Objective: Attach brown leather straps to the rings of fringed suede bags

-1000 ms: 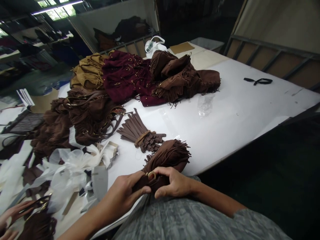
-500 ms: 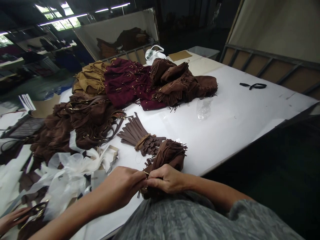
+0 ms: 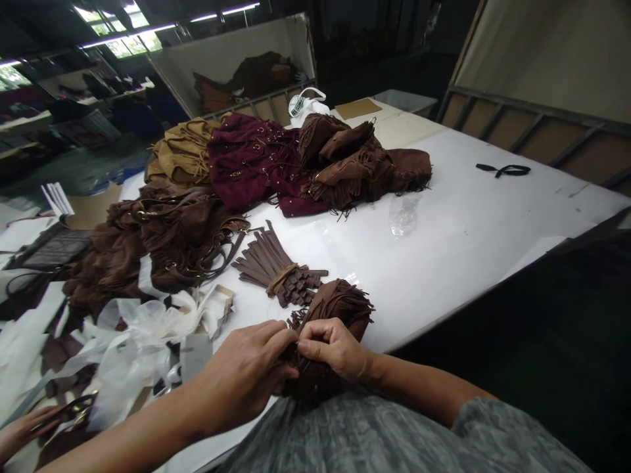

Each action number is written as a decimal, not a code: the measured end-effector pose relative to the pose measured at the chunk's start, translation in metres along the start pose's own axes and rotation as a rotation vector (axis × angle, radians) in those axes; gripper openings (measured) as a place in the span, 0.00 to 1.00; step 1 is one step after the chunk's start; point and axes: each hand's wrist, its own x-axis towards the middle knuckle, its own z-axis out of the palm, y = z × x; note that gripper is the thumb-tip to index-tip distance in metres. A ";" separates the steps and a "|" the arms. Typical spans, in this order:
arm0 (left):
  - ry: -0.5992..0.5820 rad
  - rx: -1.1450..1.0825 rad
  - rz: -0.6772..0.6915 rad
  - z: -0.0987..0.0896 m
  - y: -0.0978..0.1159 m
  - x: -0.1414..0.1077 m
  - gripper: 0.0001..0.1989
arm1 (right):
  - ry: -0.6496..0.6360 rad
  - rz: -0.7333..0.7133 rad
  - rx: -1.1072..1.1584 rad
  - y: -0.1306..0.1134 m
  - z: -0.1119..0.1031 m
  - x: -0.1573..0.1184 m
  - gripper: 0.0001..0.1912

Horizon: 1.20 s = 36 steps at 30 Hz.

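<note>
A brown suede-like bag with fringe (image 3: pixel 340 305) rests at the table's near edge, against my body. My left hand (image 3: pixel 254 364) is closed on the bag's left side, its thumb and fingers bent over the edge. On the upper face, my right hand (image 3: pixel 335 348) pinches with thumb and forefinger close to the left fingertips. Whatever small part lies between the fingertips is hidden. Just beyond the bag lies a bundle of flat brown straps (image 3: pixel 276 266), tied round with a band.
Brown bags (image 3: pixel 167 230) and white scraps (image 3: pixel 133 335) are heaped at left. Maroon (image 3: pixel 251 157) and tan fringed bags (image 3: pixel 182 154) lie behind. A black strap (image 3: pixel 503 170) is at right on the white table (image 3: pixel 453 236). Another person's hand (image 3: pixel 29 427) shows lower left.
My right hand has shifted slightly right and its pinch has changed. My left hand has moved a little over the bag's edge. A thin light-coloured piece between the fingers is now out of sight.
</note>
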 end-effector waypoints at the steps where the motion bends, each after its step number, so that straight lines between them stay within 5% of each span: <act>1: 0.037 0.016 0.001 0.001 0.001 -0.001 0.02 | 0.018 -0.007 0.016 0.002 0.000 0.000 0.20; 11: 0.184 0.130 0.046 0.019 -0.003 0.002 0.06 | 0.231 0.024 0.262 0.021 0.007 -0.003 0.21; 17: -0.030 -0.148 0.035 0.011 -0.021 -0.005 0.06 | 0.144 -0.031 0.085 0.020 -0.002 -0.004 0.22; 23: 0.013 -0.409 -0.143 0.008 -0.023 -0.003 0.10 | 0.036 -0.046 0.026 0.010 -0.005 -0.005 0.18; 27: 0.075 -0.610 -0.223 -0.016 -0.033 0.005 0.14 | 0.189 -0.079 0.029 -0.006 -0.013 0.017 0.15; 31: 0.097 -0.773 -0.276 -0.053 -0.043 0.009 0.15 | 0.345 -0.319 -0.315 -0.035 -0.028 0.043 0.13; 36: 0.162 -0.793 -0.284 -0.071 -0.047 0.007 0.12 | 0.244 -0.398 -0.562 -0.065 -0.033 0.050 0.13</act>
